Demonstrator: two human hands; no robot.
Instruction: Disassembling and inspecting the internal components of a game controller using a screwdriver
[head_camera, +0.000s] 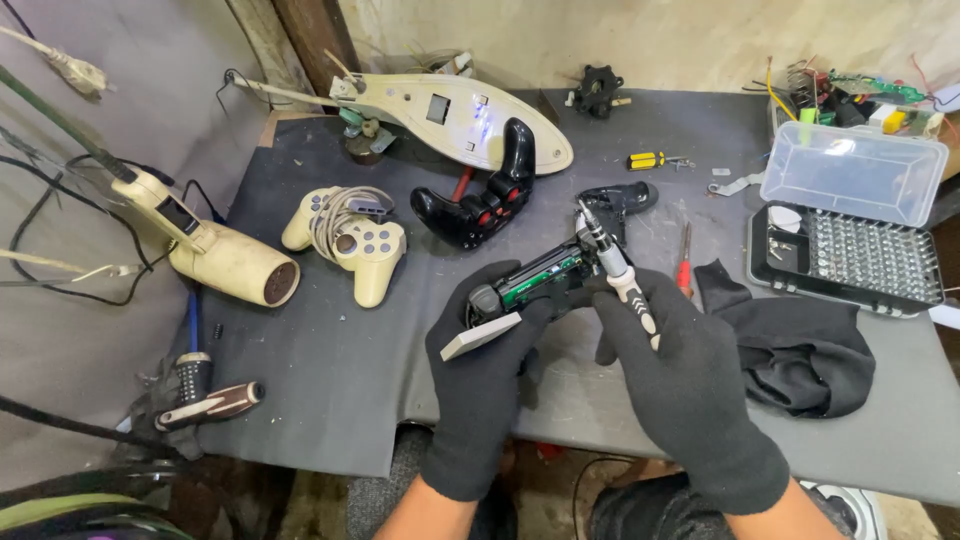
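Left hand (490, 350) fingers clamped around opened controller (535, 280), right hand (680, 375) fingers gripping screwdriver (615, 268)

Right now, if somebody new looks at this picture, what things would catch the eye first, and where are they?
First come the two black-gloved hands at the centre front: the left hand holds an opened device with a green circuit board, and the right hand sets a small screwdriver against it. Behind them on the dark table lie a beige game controller and a black one. At the right stands an open case of screwdriver bits.
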